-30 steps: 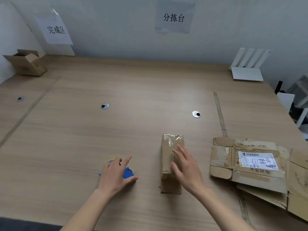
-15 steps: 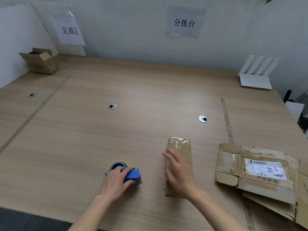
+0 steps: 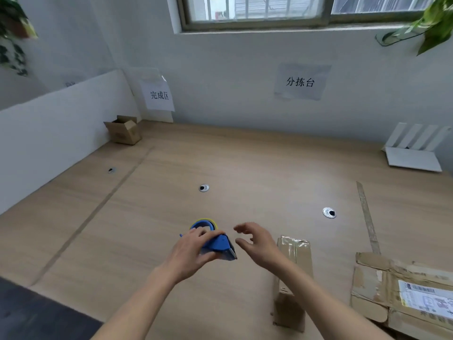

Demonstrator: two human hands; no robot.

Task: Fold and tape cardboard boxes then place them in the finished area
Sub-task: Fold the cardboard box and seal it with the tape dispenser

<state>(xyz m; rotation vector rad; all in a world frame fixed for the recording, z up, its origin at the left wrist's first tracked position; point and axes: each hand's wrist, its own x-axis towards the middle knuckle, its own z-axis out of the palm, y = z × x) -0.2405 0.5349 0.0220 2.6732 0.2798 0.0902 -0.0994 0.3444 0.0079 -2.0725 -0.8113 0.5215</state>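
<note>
the left hand (image 3: 193, 251) now grips the blue plastic tape dispenser with its yellow-edged roll (image 3: 212, 239) and holds it up off the pale wooden table (image 3: 245, 168), where half a second ago it only rested on the tool against the surface; the right hand (image 3: 257, 241) has come off the narrow brown cardboard box with tape strips over its far end (image 3: 295, 251) and hangs in the air beside the dispenser, fingers spread and loosely curved, holding nothing; judged from this, the person is bringing both hands to the tool, likely to free the tape end for another strip; the box lies flat on the table just right of the right forearm, its near end looking untaped, so the taping seems unfinished; further right lies a flattened brown cardboard sheet with a white shipping label (image 3: 404, 290), apparently waiting its turn; far off in the left corner a small open cardboard box (image 3: 123, 130) sits under a white paper sign with black characters (image 3: 159, 95), well apart from the work; a white router with upright antennas (image 3: 414, 150) stands at the far right; nothing lies between the hands and the narrow box.
</note>
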